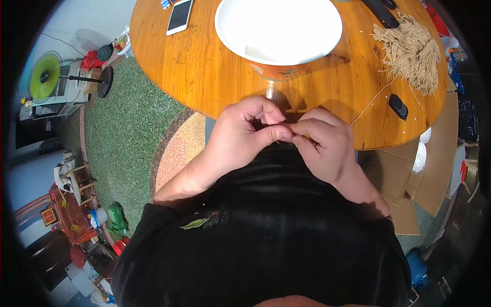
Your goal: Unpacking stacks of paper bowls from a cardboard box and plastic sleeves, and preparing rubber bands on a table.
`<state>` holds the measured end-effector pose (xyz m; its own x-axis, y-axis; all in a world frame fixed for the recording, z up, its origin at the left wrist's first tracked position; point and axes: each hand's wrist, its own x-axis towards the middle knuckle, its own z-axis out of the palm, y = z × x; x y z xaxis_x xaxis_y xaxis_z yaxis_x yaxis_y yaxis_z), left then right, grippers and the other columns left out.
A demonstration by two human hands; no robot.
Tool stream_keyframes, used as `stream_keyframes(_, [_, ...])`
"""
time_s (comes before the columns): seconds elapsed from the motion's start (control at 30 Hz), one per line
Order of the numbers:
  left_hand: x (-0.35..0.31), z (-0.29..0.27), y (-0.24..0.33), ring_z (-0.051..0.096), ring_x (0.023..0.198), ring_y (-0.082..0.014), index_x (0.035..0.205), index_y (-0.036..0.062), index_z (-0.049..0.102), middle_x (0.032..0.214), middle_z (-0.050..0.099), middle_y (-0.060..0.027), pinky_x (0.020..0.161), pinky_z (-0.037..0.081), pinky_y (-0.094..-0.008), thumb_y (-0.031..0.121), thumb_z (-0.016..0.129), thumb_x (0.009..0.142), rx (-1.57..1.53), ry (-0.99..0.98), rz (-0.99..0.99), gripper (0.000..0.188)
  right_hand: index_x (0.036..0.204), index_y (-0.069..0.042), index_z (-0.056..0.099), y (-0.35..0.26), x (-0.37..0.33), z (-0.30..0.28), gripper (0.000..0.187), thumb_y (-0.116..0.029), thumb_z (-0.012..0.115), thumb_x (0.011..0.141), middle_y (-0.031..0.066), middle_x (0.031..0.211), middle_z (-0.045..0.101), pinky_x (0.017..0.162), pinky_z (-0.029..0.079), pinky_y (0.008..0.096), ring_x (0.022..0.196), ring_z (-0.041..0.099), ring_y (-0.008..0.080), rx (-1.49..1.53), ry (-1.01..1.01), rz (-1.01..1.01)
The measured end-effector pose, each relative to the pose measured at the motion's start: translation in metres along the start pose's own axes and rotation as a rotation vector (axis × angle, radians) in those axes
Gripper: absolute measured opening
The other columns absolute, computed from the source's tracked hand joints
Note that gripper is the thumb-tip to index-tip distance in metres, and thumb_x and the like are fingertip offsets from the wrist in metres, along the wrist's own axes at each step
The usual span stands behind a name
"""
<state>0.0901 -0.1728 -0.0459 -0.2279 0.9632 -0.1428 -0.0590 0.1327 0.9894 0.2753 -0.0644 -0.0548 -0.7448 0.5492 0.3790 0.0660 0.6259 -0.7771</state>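
Both grips pinch tight: my left hand (240,138) and right hand (325,146) meet fingertip to fingertip on a small yellowish piece (306,136) (barely visible), just below the orange bowl (279,30) at the counter (204,66) edge.

A white smartphone (180,16) with a pale, blank-looking screen is seen lying flat near the far left rim of the round wooden table (204,66). Flattened brown cardboard sheets (429,169) are spread on the floor at the right, beside the table's edge.
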Motion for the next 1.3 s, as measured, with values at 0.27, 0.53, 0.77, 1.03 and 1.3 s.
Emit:
stream_keyframes(0.27, [0.052,-0.076,0.054,0.063,0.122,-0.0319,0.123,0.003,0.068,0.134,0.065,-0.0155,0.102,0.051,-0.0453,0.017,0.096,0.075,0.999,0.444,1.122,0.057,0.102,0.001,0.063,0.002,-0.004,-0.011,0.006,0.001,0.069,0.099,0.0087,0.107,0.061,0.082,0.049,0.0264,0.095,0.06,0.0144,0.298,0.087,0.26])
stream_keyframes(0.53, [0.061,-0.078,0.092,0.074,0.101,-0.0235,0.105,0.0006,0.076,0.097,0.077,-0.008,0.094,0.055,-0.0355,0.009,0.093,0.08,1.024,-0.026,0.751,0.031,0.103,-0.001,0.062,0.004,0.007,0.0,0.007,0.004,0.063,0.097,0.0155,0.122,0.065,0.102,0.046,0.0332,0.113,0.061,0.0205,0.589,0.209,0.052])
stream_keyframes(0.77, [0.049,-0.054,0.099,0.072,0.085,-0.0086,0.099,0.0028,0.076,0.091,0.079,-0.0005,0.08,0.055,-0.0248,0.01,0.093,0.084,0.666,0.017,0.556,0.023,0.104,-0.003,0.063,-0.002,0.021,-0.012,0.008,-0.001,0.066,0.096,0.0218,0.138,0.066,0.108,0.044,0.037,0.119,0.06,0.0251,0.216,0.273,-0.155])
stream_keyframes(1.03, [0.042,-0.039,0.101,0.069,0.079,-0.0072,0.094,0.0018,0.074,0.084,0.075,-0.0001,0.074,0.054,-0.0238,0.017,0.097,0.078,0.877,0.077,0.545,0.032,0.103,-0.001,0.066,0.001,0.015,0.004,0.007,-0.002,0.07,0.097,0.0217,0.137,0.066,0.108,0.046,0.0374,0.124,0.062,0.0268,0.373,0.341,-0.085])
stream_keyframes(1.3, [0.049,-0.012,0.086,0.067,0.074,-0.0112,0.097,0.0015,0.073,0.082,0.073,-0.0046,0.069,0.054,-0.0264,0.024,0.098,0.075,1.038,0.133,0.638,0.041,0.105,0.001,0.067,0.0,0.015,0.008,0.009,0.003,0.071,0.097,0.0177,0.127,0.067,0.106,0.048,0.0341,0.12,0.065,0.0236,0.457,0.402,-0.033])
